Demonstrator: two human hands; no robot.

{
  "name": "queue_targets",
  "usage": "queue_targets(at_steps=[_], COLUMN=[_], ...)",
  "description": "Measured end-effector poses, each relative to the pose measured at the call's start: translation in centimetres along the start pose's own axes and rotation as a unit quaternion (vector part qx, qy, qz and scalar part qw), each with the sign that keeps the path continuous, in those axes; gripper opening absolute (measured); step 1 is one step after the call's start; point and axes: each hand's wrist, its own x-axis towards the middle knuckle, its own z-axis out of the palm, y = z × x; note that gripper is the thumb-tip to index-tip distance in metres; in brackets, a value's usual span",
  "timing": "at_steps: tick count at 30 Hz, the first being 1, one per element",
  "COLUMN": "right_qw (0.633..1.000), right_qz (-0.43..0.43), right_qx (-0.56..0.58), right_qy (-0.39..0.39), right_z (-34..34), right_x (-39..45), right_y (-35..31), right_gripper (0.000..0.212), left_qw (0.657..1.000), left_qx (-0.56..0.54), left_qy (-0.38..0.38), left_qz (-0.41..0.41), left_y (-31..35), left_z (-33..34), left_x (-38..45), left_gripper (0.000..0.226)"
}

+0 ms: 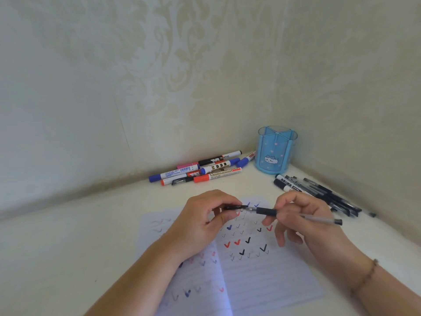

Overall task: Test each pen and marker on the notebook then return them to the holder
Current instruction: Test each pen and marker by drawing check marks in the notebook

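1. The right hand (303, 215) pinches a gel pen (296, 215) between thumb and forefinger, just behind the pen's black rubber grip; the clear barrel runs out past the hand to the right and ends in a dark plug.
2. The left hand (205, 218) pinches the pen's black cap (235, 207) between thumb and fingertips, its fingers curled round it.
3. The cap sits in line with the pen's tip; whether it is seated on the tip or just off it cannot be told.
4. Pen and cap are held in the air above the upper part of the open notebook (262, 277), whose lined pages carry rows of red, blue and black tick marks.
5. The blue pen holder (275, 153) stands upright at the back right, near the wall corner, well apart from both hands.
6. A pile of markers (200, 171) lies on the table (68, 258) to the left of the holder.
7. A bundle of dark pens (319, 193) lies to the right of the notebook, just behind the right hand.
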Motion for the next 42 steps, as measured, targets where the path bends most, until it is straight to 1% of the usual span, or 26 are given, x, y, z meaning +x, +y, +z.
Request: queue_targets(at_steps=[2,4,7,8,12,16,19,22,24,25,27,28,29,30,31,32,33,35,37,40,42], right_qw=[1.000,1.000,1.000,1.000,0.999,0.998,0.995,0.992,0.992,0.987,0.970,0.954,0.922,0.868,0.810,0.770,0.755,0.749,0.739,0.730,0.724], right_qz=[0.000,0.003,0.005,0.001,-0.017,-0.041,-0.062,-0.079,-0.100,-0.130,-0.175,-0.180,-0.173,-0.152,-0.122,-0.089,-0.063,-0.014,0.012,0.010,0.000], right_qx=[-0.005,0.006,0.003,-0.001,-0.038,-0.047,-0.073,-0.098,-0.078,-0.094,-0.162,-0.224,-0.321,-0.441,-0.534,-0.586,-0.603,-0.614,-0.634,-0.647,-0.652], right_qy=[0.003,0.012,0.008,0.008,0.021,0.031,0.028,0.026,0.011,0.013,0.051,0.090,0.130,0.170,0.210,0.235,0.248,0.246,0.229,0.219,0.225], right_z=[0.2,0.4,1.0,1.1,1.2,1.4,1.5,1.3,0.9,0.4,-1.4,-2.8,-4.4,-5.9,-7.1,-8.2,-8.8,-9.0,-9.0,-9.1,-9.2], right_x=[-0.1,-0.1,-0.1,-0.1,-0.2,-0.5,-0.6,-0.2,0.4,0.7,1.3,1.7,2.1,2.4,2.7,2.9,3.1,3.4,3.7,3.8,3.8], right_y=[0.0,0.0,0.2,0.2,0.3,0.1,0.1,0.4,0.4,0.4,0.4,0.3,0.4,0.3,0.4,0.3,0.4,0.6,1.1,1.6,2.0], right_gripper=[0.011,0.015,0.008,0.005,0.007,0.006,0.011,0.013,0.006,0.003,0.015,0.020,0.021,0.021,0.027,0.031,0.031,0.020,0.017,0.017,0.014], left_qw=[1.000,1.000,0.999,0.999,0.998,0.996,0.992,0.989,0.991,0.994,0.998,0.995,0.988,0.977,0.966,0.957,0.951,0.941,0.928,0.905,0.899], left_qx=[0.002,0.005,-0.024,-0.036,-0.057,-0.085,-0.120,-0.138,-0.118,-0.092,0.003,0.068,0.135,0.192,0.229,0.248,0.258,0.286,0.318,0.338,0.337], left_qy=[-0.001,-0.011,-0.020,-0.017,0.002,0.002,0.002,-0.018,-0.034,-0.040,-0.040,-0.028,-0.006,0.020,0.044,0.063,0.075,0.071,0.030,-0.049,-0.076], left_qz=[0.007,0.017,0.014,0.008,0.013,-0.007,-0.031,-0.042,-0.044,-0.049,-0.058,-0.063,-0.073,-0.090,-0.113,-0.135,-0.151,-0.166,-0.194,-0.252,-0.269], left_y=[-0.1,-0.1,-0.1,-0.1,0.0,0.2,0.2,0.5,0.9,0.8,0.1,-0.5,-1.3,-2.0,-2.6,-3.2,-3.6,-4.0,-4.2,-4.4,-4.3], left_z=[0.0,0.1,0.5,0.6,0.5,0.5,0.6,0.8,0.8,0.7,0.1,-0.2,-0.6,-0.9,-1.1,-1.3,-1.4,-1.5,-1.4,-1.1,-1.1], left_x=[0.0,0.0,-0.1,-0.1,0.1,0.0,0.2,0.7,0.8,0.9,1.0,1.1,1.2,1.4,1.5,1.6,1.7,1.8,1.9,2.0,2.0], left_gripper=[0.017,0.017,0.018,0.019,0.021,0.023,0.030,0.031,0.031,0.037,0.049,0.050,0.049,0.045,0.042,0.040,0.040,0.042,0.048,0.057,0.059])
